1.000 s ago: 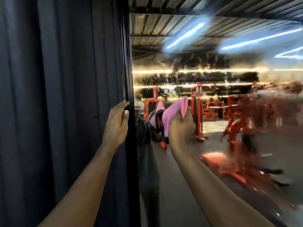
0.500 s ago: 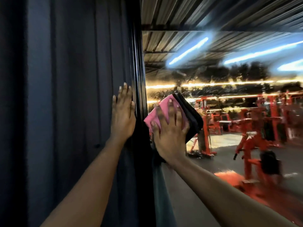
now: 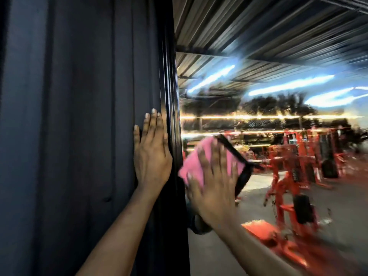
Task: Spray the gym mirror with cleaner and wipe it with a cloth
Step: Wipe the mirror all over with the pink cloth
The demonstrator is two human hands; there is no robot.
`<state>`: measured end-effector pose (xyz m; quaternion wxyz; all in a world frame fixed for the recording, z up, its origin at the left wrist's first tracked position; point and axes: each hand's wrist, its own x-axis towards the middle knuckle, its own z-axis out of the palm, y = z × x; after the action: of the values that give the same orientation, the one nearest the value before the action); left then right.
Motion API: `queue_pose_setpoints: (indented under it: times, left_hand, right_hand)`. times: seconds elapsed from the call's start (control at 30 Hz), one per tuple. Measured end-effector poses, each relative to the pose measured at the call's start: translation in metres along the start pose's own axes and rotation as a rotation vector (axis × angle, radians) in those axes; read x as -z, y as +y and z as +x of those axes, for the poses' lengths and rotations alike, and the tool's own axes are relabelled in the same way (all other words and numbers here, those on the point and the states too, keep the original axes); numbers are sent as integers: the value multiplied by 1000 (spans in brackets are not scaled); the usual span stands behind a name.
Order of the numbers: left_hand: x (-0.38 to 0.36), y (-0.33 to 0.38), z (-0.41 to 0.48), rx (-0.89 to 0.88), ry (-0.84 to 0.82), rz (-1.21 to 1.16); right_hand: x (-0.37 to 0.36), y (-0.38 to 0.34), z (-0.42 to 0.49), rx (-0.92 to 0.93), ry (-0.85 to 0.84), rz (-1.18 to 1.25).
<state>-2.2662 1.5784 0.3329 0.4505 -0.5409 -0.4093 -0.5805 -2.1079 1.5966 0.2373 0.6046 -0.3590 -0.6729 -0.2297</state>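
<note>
Pink cloth (image 3: 201,164) beside mirror (image 3: 278,196) edge

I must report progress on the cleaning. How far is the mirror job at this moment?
Done: I cannot tell whether spraying happened; no spray bottle is in view. In hand: the right hand presses the pink cloth flat on the mirror beside its black frame; the left hand rests on the dark wall. Left: the wide glass to the right, apparently.

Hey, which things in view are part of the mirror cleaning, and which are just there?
Part of the job:
pink cloth
mirror
right hand, pressing the cloth flat on the glass

Just there:
dark curtain, with the left hand resting on it
black mirror frame
</note>
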Motion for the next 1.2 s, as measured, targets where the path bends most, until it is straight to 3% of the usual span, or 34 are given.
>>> queue_pose_setpoints:
  times: [0.1,0.2,0.33,0.57,0.67,0.83,0.9,1.1,1.2]
  left_hand:
    - [1,2,1,12,-12,-6]
    - [4,3,1,27,-23,-29]
    - [7,2,10,41,2,-100]
    - [6,-3,64,-54,-71,-83]
    - [1,-2,79,-72,-97,-50]
    - [-7,1,77,-59,-18,-46]
    - [-9,0,76,-51,3,-41]
    - [-7,1,76,-44,8,-59]
    - [-8,2,76,-48,0,-48]
  right_hand:
    - [-1,16,3,70,-26,20]
    - [9,18,106,112,18,-19]
    - [24,8,217,6,64,-115]
    - [12,15,88,271,-5,-62]
    - [18,26,135,240,-29,-117]
    - [35,10,271,54,94,-156]
    - [28,-2,261,60,56,-91]
    - [15,25,105,286,-45,-122]
    - [22,53,137,217,-44,-180]
